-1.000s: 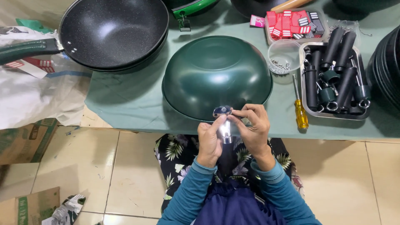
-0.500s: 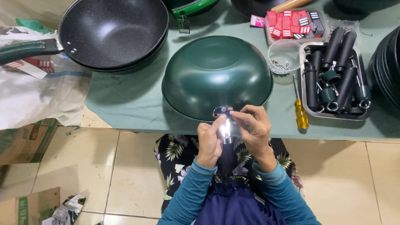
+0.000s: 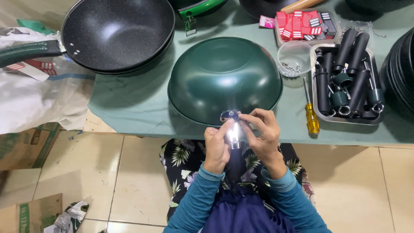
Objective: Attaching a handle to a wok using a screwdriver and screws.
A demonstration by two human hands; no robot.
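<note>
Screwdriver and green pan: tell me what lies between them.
In the head view, only bare green tabletop lies between the screwdriver and the upturned green pan; the clear cup sits farther back.

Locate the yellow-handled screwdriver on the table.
In the head view, the yellow-handled screwdriver lies right of the upturned green pan, beside the metal tray of black handles.

I saw my two bare hands, the left (image 3: 217, 146) and the right (image 3: 264, 133), coming out of long teal sleeves (image 3: 196, 200) with ribbed cuffs. Below them lay dark, leaf-printed trousers (image 3: 183, 157) and a navy garment (image 3: 241, 211).
</note>
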